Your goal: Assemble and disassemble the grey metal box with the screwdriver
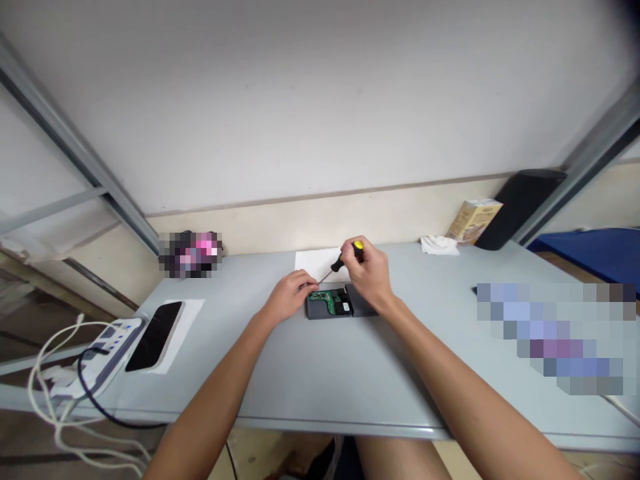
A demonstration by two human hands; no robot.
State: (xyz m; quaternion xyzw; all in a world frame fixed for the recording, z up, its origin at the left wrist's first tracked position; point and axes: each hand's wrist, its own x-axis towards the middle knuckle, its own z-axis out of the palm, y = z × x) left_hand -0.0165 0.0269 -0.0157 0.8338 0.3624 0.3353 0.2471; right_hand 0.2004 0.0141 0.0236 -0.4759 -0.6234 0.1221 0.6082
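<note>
My right hand (369,270) is closed around a black-and-yellow screwdriver (338,264), tilted with its thin shaft pointing down and left. Its tip reaches the back left corner of an opened dark grey electronic device (320,311) on the desk. Inside the casing show a green circuit board (327,297) and black parts, one with a white label. My left hand (290,295) is at that same corner, fingertips pinched together by the screwdriver tip; what they hold is too small to tell. A dark grey casing half (361,303) lies against the device's right side, partly hidden by my right hand.
White paper (310,261) lies behind the device. Left on the grey desk (280,380) are a phone (156,337) and a power strip (107,357) with cables. At the back right stand a yellow carton (474,221), crumpled tissue (440,245) and a black cylinder (520,210).
</note>
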